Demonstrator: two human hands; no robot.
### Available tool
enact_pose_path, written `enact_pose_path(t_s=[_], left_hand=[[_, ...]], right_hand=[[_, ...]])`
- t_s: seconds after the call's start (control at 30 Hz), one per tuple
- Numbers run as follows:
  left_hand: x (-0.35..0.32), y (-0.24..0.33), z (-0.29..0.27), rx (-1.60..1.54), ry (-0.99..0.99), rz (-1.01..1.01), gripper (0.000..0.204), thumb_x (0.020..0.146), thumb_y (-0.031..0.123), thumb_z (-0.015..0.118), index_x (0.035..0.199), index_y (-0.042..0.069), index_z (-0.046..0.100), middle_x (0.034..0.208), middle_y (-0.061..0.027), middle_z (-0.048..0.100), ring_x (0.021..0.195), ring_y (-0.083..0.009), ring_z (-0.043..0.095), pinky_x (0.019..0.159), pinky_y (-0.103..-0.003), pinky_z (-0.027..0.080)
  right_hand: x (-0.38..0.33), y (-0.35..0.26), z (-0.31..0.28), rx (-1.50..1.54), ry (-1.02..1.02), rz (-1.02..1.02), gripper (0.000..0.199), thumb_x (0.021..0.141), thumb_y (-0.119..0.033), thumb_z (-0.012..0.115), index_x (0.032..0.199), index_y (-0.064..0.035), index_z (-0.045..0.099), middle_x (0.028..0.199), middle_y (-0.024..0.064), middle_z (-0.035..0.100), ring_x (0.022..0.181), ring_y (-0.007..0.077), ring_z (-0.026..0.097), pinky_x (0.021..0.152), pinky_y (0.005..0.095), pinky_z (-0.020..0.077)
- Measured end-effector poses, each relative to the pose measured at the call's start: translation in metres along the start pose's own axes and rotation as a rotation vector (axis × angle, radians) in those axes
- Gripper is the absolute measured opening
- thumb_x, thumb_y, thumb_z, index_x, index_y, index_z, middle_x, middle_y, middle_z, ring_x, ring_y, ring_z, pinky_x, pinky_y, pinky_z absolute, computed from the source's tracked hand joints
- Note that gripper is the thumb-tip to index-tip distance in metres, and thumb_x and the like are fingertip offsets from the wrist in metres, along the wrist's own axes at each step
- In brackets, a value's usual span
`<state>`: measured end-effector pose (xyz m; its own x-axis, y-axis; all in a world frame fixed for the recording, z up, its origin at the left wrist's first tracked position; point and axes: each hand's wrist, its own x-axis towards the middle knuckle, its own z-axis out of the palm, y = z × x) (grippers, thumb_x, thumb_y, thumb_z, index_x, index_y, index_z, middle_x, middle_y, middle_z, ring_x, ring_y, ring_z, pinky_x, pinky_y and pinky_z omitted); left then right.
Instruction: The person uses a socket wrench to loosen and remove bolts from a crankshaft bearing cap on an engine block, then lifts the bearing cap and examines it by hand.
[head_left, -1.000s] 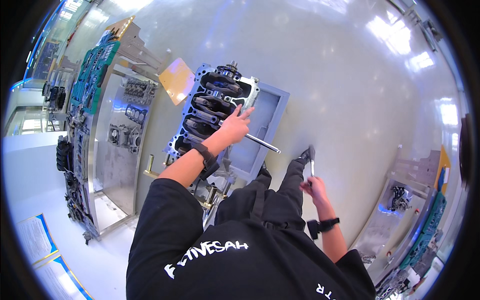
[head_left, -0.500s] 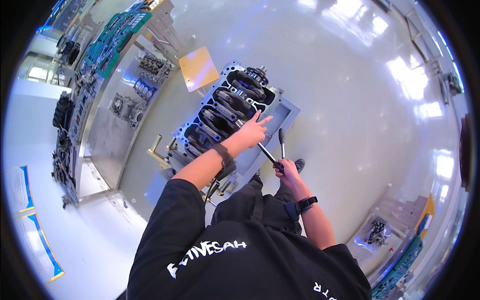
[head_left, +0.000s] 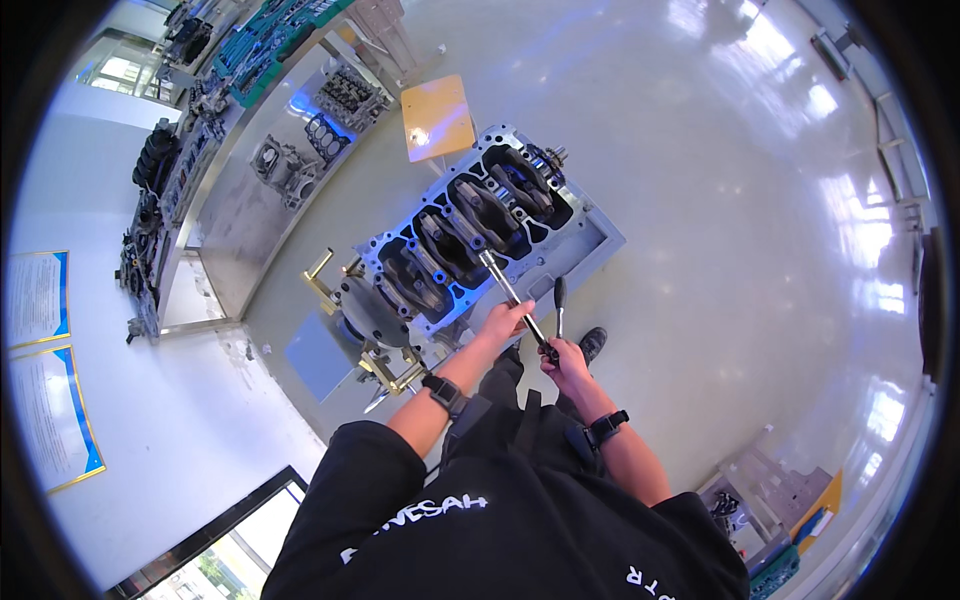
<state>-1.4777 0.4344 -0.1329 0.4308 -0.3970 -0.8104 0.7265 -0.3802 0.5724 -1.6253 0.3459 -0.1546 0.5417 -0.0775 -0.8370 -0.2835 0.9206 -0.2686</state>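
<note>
A ratchet wrench (head_left: 560,296) with a long extension bar (head_left: 501,281) points up and left from my hands. My right hand (head_left: 568,364) is closed around the ratchet's head, its dark handle sticking up beyond the fingers. Lower on the bar, my left hand (head_left: 509,319) has its fingers wrapped round the shaft. The bar's socket end (head_left: 486,257) is at the middle of an upturned engine block (head_left: 437,303), beside the crankshaft (head_left: 480,212) and its connecting rods. Whether the socket sits on a bolt is too small to tell.
Brass-coloured handles (head_left: 318,264) project from the engine stand on the left. A yellow board (head_left: 437,118) stands beyond the block. Further left, a metal workbench (head_left: 215,212) carries engine parts and a green tool case (head_left: 275,62). My shoe (head_left: 593,344) is right of the ratchet.
My left hand has come back from over the block, where its fingers were spread, and now grips the extension bar. The socket end is now uncovered. The whole view has shifted somewhat.
</note>
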Motion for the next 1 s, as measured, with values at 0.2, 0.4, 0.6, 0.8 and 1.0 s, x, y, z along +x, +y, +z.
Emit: enact_pose_path(t_s=[0.2, 0.4, 0.6, 0.8, 1.0], left_hand=[[0.043, 0.010, 0.020, -0.579, 0.006, -0.094, 0.041, 0.084, 0.022, 0.052, 0.053, 0.018, 0.025, 0.046, 0.0038, 0.025, 0.042, -0.0119, 0.028, 0.049, -0.032, 0.033], [0.051, 0.016, 0.028, -0.573, 0.167, -0.119, 0.038, 0.078, 0.019, 0.052, 0.052, 0.018, 0.025, 0.042, 0.0028, 0.023, 0.033, -0.0120, 0.022, 0.038, -0.031, 0.025], [0.053, 0.015, 0.038, -0.695, 0.159, -0.102, 0.039, 0.078, 0.019, 0.051, 0.051, 0.018, 0.023, 0.041, 0.0024, 0.021, 0.032, -0.0122, 0.020, 0.036, -0.030, 0.021], [0.056, 0.004, 0.032, -0.643, 0.182, -0.023, 0.038, 0.077, 0.018, 0.052, 0.050, 0.016, 0.025, 0.041, 0.0014, 0.022, 0.031, -0.0129, 0.020, 0.034, -0.030, 0.020], [0.061, 0.000, 0.041, -0.659, 0.152, 0.010, 0.038, 0.077, 0.018, 0.053, 0.050, 0.015, 0.025, 0.040, 0.0006, 0.023, 0.030, -0.0134, 0.020, 0.034, -0.031, 0.020]], right_hand=[[0.018, -0.008, 0.001, -0.071, 0.002, -0.006, 0.017, 0.091, -0.015, 0.048, 0.097, 0.0014, 0.046, 0.083, 0.0140, 0.057, 0.068, 0.0191, 0.057, 0.054, 0.0265, 0.0457], [0.005, -0.025, -0.020, -0.325, 0.108, -0.040, 0.018, 0.090, -0.017, 0.049, 0.099, -0.0015, 0.050, 0.090, 0.0143, 0.063, 0.079, 0.0231, 0.065, 0.061, 0.0299, 0.0503], [-0.039, -0.024, -0.077, -0.323, 0.131, -0.034, 0.018, 0.085, -0.011, 0.054, 0.100, -0.0026, 0.051, 0.078, 0.0082, 0.059, 0.067, 0.0172, 0.060, 0.058, 0.0271, 0.0489], [-0.068, -0.023, -0.098, -0.424, 0.147, 0.020, 0.014, 0.082, -0.012, 0.060, 0.089, -0.0064, 0.050, 0.068, 0.0037, 0.054, 0.058, 0.0133, 0.055, 0.051, 0.0257, 0.0448], [-0.062, -0.025, -0.097, -0.356, 0.189, 0.134, 0.028, 0.092, -0.032, 0.053, 0.080, -0.0069, 0.049, 0.057, -0.0014, 0.044, 0.044, 0.0075, 0.041, 0.039, 0.0225, 0.0322]])
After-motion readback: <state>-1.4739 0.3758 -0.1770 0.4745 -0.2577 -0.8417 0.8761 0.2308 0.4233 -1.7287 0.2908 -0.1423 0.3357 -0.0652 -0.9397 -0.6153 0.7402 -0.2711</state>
